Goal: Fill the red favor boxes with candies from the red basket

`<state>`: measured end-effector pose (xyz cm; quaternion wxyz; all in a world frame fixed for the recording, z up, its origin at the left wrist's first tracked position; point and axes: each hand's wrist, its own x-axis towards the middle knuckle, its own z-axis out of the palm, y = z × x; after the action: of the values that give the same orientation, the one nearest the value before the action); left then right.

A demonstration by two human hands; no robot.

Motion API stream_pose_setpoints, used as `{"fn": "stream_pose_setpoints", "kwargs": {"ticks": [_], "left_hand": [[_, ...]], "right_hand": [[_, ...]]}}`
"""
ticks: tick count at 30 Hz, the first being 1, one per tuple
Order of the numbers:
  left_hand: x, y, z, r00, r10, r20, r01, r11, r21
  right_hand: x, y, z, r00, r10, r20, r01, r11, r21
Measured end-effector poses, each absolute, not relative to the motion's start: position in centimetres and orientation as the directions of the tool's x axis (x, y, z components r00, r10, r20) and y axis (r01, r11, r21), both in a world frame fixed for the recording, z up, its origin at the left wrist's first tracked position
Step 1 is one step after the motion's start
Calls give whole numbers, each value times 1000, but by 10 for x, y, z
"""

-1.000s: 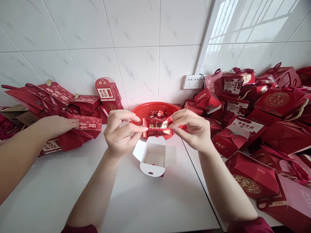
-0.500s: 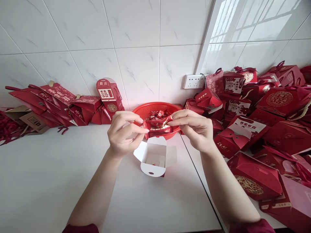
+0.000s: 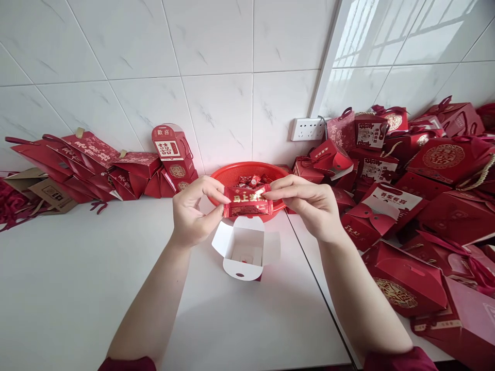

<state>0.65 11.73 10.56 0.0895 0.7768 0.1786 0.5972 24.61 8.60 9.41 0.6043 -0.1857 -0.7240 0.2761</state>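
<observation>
A red wrapped packet with gold lettering is stretched between both hands, its printed face toward the camera. My left hand pinches its left end with thumb and fingers. At the right end, my right hand pinches it the same way. Behind the packet stands a red plastic basket with small red wrapped pieces inside. Just below the packet, a white-lined box stands with its flaps spread open, and a small red mark shows at its bottom.
Red gift boxes are piled along the right. Folded red bags and a tall red box line the wall at the left. A power strip is on the tiled wall. A dark seam crosses the white table.
The packet has turned so that its gold lettering now faces the camera and it looks flatter. Both hands still grip its ends, with small finger shifts.
</observation>
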Motion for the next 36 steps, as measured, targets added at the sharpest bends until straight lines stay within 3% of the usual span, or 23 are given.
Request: {"fn": "stream_pose_setpoints", "kwargs": {"ticks": [6, 8, 9, 11, 13, 14, 17, 19, 21, 23, 25, 27, 29, 32, 36], "left_hand": [[6, 117, 108, 227, 428, 875, 178, -901, 395], [-2, 114, 116, 376, 466, 801, 231, -884, 406], [-8, 113, 121, 500, 509, 701, 285, -861, 422], [-25, 111, 128, 711, 603, 361, 429, -780, 456], [-43, 113, 131, 730, 680, 66, 575, -664, 478], [-49, 115, 129, 685, 728, 3, 638, -602, 480], [-56, 128, 118, 519, 854, 25, 763, -476, 437], [-50, 142, 105, 492, 866, 85, 779, -482, 400], [-40, 159, 89, 503, 854, 135, 767, -512, 386], [-30, 176, 72, 509, 847, 155, 755, -525, 393], [-25, 190, 57, 550, 827, 119, 731, -545, 411], [-23, 198, 47, 595, 801, 70, 704, -561, 436], [-24, 201, 43, 608, 792, 51, 691, -560, 457], [-25, 199, 42, 598, 800, 46, 686, -541, 487], [-25, 199, 43, 591, 807, 11, 685, -509, 521]], "right_hand": [[247, 86, 97, -210, 627, 750, -69, 756, -651], [249, 89, 96, -215, 643, 735, -47, 745, -666], [250, 91, 95, -247, 663, 707, -21, 725, -688], [254, 96, 92, -392, 711, 583, 78, 657, -750], [260, 100, 86, -545, 740, 394, 245, 590, -770], [263, 103, 83, -567, 761, 317, 338, 565, -752], [273, 115, 78, -429, 863, 268, 566, 488, -664], [277, 130, 80, -310, 910, 275, 662, 414, -624], [273, 151, 82, -311, 926, 213, 717, 376, -587], [262, 177, 83, -461, 886, 52, 718, 407, -564], [243, 203, 79, -655, 732, -190, 680, 459, -572], [223, 224, 71, -676, 616, -404, 722, 442, -532], [206, 241, 61, -623, 589, -515, 779, 410, -473], [192, 264, 51, -555, 615, -561, 831, 367, -419], [191, 298, 49, -458, 760, -462, 881, 317, -352]]}}
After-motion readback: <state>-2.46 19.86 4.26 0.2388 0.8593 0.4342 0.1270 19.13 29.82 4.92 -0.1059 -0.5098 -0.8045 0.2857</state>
